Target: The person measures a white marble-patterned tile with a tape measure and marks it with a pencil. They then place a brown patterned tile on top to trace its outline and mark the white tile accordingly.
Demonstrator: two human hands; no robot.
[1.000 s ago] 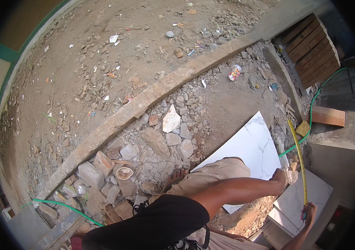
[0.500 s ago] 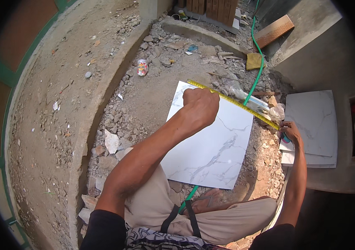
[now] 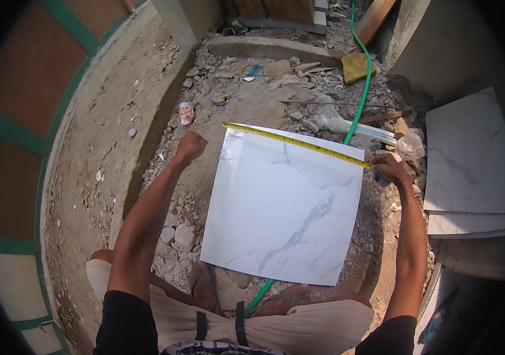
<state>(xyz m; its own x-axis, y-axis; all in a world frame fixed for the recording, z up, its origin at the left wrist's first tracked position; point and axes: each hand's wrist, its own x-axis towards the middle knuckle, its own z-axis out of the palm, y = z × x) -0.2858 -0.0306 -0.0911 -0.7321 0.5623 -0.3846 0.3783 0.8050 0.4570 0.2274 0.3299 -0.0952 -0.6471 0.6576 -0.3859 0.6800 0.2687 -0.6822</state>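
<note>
A white marble-patterned tile [image 3: 276, 207] lies in front of my knees on the rubble. Along its far edge runs a yellow tape measure blade [image 3: 297, 142], its free end by the tile's far left corner. My right hand [image 3: 391, 168] is closed round the tape measure's case [image 3: 382, 180], just off the tile's right edge; only a bit of teal and pink shows under the fingers. Left of the tile, clear of it, my left hand [image 3: 192, 147] is held in a fist over the ground. Whatever may be inside that fist is hidden.
More marble-patterned tiles [image 3: 468, 160] are stacked against the wall at right. A green hose [image 3: 359, 109] passes beneath the tile. Beyond lie a yellow sponge-like block [image 3: 356, 68], plastic wrapping [image 3: 409, 144] and a colourful cup [image 3: 187, 113]. A low concrete curb [image 3: 152, 130] borders the rubble at left.
My left hand has moved left off the tile, leaving the tape's end bare. The tape now lies nearer its far left corner. My right hand still holds the case, and the view has shifted.
</note>
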